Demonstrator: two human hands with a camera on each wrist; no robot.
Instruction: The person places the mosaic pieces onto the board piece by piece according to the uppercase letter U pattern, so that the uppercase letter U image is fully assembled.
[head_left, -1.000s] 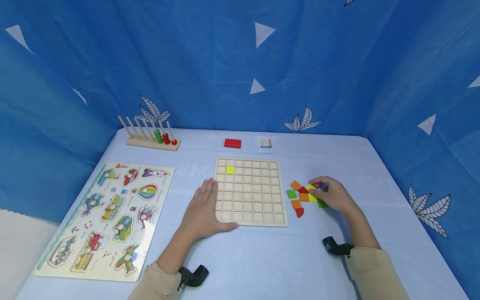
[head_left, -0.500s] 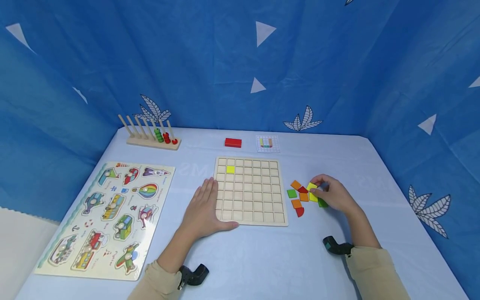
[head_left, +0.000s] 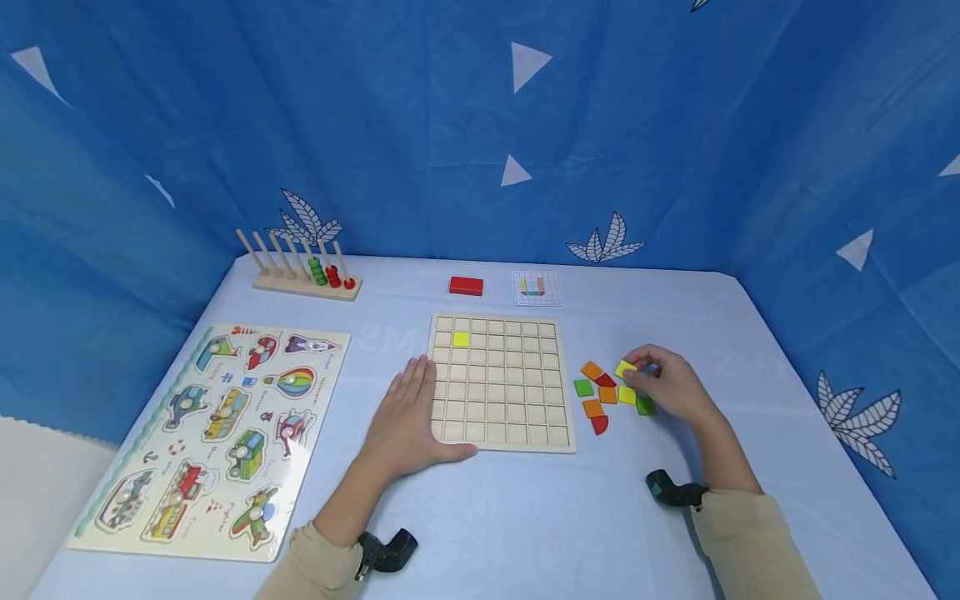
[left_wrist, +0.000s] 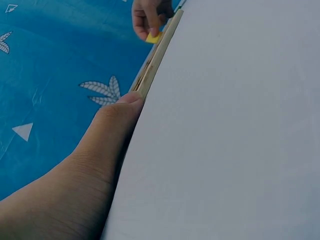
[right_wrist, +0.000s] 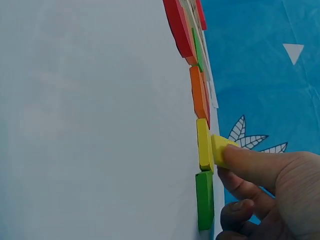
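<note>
Here, the gridded board (head_left: 506,390) holds one yellow tile (head_left: 461,339).

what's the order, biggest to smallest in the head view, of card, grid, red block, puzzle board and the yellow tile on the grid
1. puzzle board
2. grid
3. card
4. red block
5. yellow tile

Apparent size only: card and red block lie farther off.
</note>
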